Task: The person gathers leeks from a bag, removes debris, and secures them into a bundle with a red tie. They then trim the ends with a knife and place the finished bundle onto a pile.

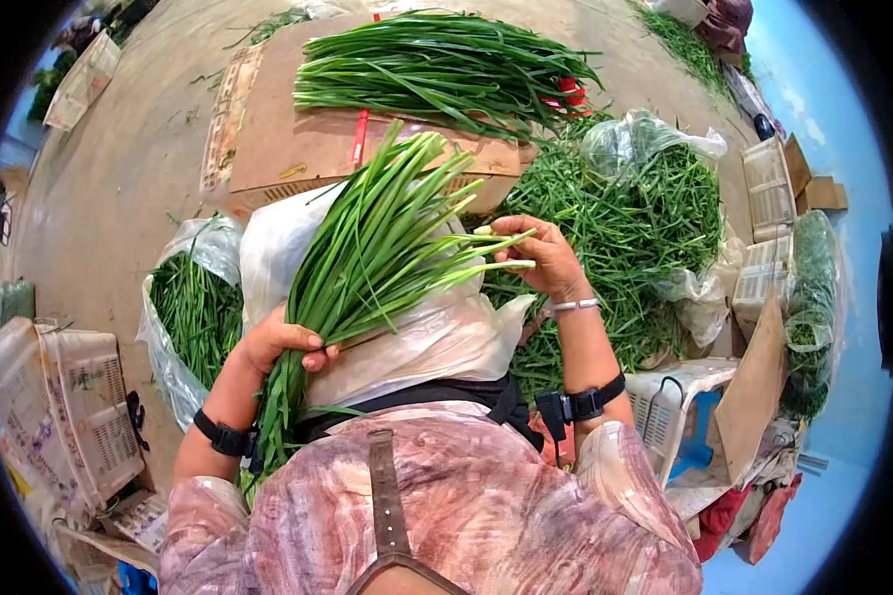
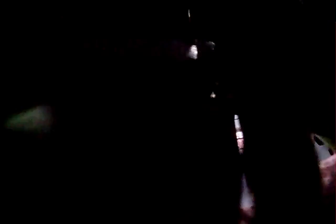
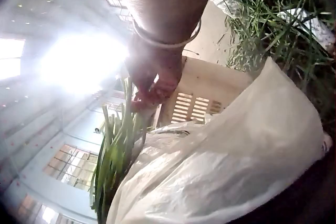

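A bunch of garlic chives lies slantwise over the person's lap in the head view, pale stem ends up and to the right, leaves trailing down past the left forearm. The left hand grips the bunch around its leafy part, thumb across the top. At the right side, the right hand pinches the ends of a few stems that fan out from the bunch. In the right wrist view, the right hand is partly in shadow beside the upright chives. Leaves cover the left wrist view, which is almost black.
A whitish plastic sheet covers the lap. Ahead, a cardboard-topped crate bears a larger pile of chives and a red strap. Loose greens heap at right; a bag of greens stands at left.
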{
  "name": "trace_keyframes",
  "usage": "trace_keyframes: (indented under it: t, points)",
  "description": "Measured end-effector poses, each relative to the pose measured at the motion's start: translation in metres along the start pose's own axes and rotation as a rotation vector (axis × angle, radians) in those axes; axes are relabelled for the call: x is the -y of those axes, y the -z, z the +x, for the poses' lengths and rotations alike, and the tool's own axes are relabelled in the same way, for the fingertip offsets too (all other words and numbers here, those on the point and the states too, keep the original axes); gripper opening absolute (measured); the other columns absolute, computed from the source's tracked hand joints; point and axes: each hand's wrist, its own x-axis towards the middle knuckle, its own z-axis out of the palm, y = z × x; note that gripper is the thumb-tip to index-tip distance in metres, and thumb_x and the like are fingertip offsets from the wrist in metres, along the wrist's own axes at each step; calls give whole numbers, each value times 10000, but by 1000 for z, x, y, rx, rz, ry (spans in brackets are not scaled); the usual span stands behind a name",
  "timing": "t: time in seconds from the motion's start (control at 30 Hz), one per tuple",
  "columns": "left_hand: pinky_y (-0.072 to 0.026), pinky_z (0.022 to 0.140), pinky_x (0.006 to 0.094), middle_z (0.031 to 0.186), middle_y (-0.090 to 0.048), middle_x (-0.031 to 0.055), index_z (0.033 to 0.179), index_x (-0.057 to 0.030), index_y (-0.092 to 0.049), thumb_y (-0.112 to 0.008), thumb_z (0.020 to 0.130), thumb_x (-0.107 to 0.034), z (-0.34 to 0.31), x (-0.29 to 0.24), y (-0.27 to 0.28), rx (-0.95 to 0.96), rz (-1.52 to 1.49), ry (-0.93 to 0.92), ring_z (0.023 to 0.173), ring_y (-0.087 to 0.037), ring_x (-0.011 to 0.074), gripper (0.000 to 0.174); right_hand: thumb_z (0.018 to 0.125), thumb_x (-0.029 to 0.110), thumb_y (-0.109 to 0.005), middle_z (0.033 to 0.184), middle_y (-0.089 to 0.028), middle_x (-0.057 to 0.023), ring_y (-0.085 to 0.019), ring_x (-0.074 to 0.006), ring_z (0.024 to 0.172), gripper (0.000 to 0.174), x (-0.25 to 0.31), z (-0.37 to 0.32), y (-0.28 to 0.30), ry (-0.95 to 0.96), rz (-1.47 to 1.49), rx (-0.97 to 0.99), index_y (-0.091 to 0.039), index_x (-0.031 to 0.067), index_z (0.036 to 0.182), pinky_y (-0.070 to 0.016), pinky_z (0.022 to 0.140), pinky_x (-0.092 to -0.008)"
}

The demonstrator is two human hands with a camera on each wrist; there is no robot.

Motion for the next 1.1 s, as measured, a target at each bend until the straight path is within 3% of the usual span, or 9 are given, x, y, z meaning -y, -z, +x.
trace_keyframes:
  t: [0.27, 0.47, 0.67, 0.77, 0.8, 0.9, 0.97, 1.03, 1.1]
  points:
    - [-388, 446, 253, 802, -569, 191, 1133, 29, -464, -655, 710, -56, -1, 0, 6, 73, -76, -1, 495, -478, 154, 471, 802, -5, -595, 1022, -631, -165, -668, -215, 828, 297, 1, 9, -26, 16, 124, -85, -561, -53, 1093, -569, 722, -301]
    - [-356, 438, 275, 762, -568, 176, 1070, 51, -477, -686, 700, -128, -1, 1, 7, 56, -14, 0, 464, -469, 139, 461, 788, -30, -622, 844, -648, -114, -663, -206, 706, 216, 5, 11, -32, 74, -8, -191, -594, -52, 1001, -559, 662, -279]
    - [-386, 441, 287, 769, -569, 195, 1104, 56, -468, -679, 699, -125, 0, -1, 3, 43, 10, -22, 471, -484, 163, 491, 763, 28, -601, 839, -630, -85, -587, -129, 607, 354, 3, 11, -38, 122, 119, -177, -535, -52, 1101, -501, 558, -237]
    - [-393, 440, 289, 778, -571, 202, 1118, 50, -465, -675, 702, -114, 0, -1, 4, 33, 10, -23, 473, -484, 168, 493, 772, 153, -590, 827, -628, -97, -551, -113, 548, 421, -1, 10, -23, 133, 283, 0, -495, -23, 1142, -460, 460, -218]
    - [-391, 439, 286, 784, -573, 204, 1118, 47, -465, -673, 703, -107, -1, -1, 1, 20, -9, -22, 473, -483, 168, 489, 769, 158, -578, 801, -620, -83, -509, -102, 509, 392, 4, 7, -32, 107, 300, -107, -513, -14, 1115, -429, 420, -207]
    - [-389, 441, 282, 794, -576, 206, 1121, 44, -466, -671, 700, -91, 0, 0, 7, 30, -29, -11, 477, -482, 168, 488, 766, 170, -603, 815, -587, -80, -531, -112, 598, 361, 15, -3, 2, 114, 315, 141, -525, -12, 1069, -431, 465, -209]
    - [-390, 445, 280, 798, -576, 205, 1124, 43, -466, -671, 696, -81, -1, 2, 9, 46, -30, -12, 481, -482, 168, 490, 765, 160, -573, 758, -537, -55, -426, -104, 534, 268, 33, -23, 16, 243, 299, 49, -550, 12, 987, -369, 477, -227]
    - [-397, 459, 276, 804, -594, 191, 1136, 35, -467, -681, 689, -81, -2, 2, 6, 5, 0, 11, 493, -487, 165, 509, 778, 166, -570, 693, -516, -32, -413, -100, 515, 244, 58, -48, 42, 357, 103, -71, -551, 15, 968, -355, 464, -225]
    - [-416, 480, 272, 803, -607, 175, 1135, 33, -475, -668, 692, -53, -2, 3, 5, -16, 73, -18, 511, -504, 162, 490, 796, 120, -585, 786, -614, -71, -536, -137, 578, 193, 77, -68, 74, 266, -583, -712, -616, -13, 933, -452, 532, -272]
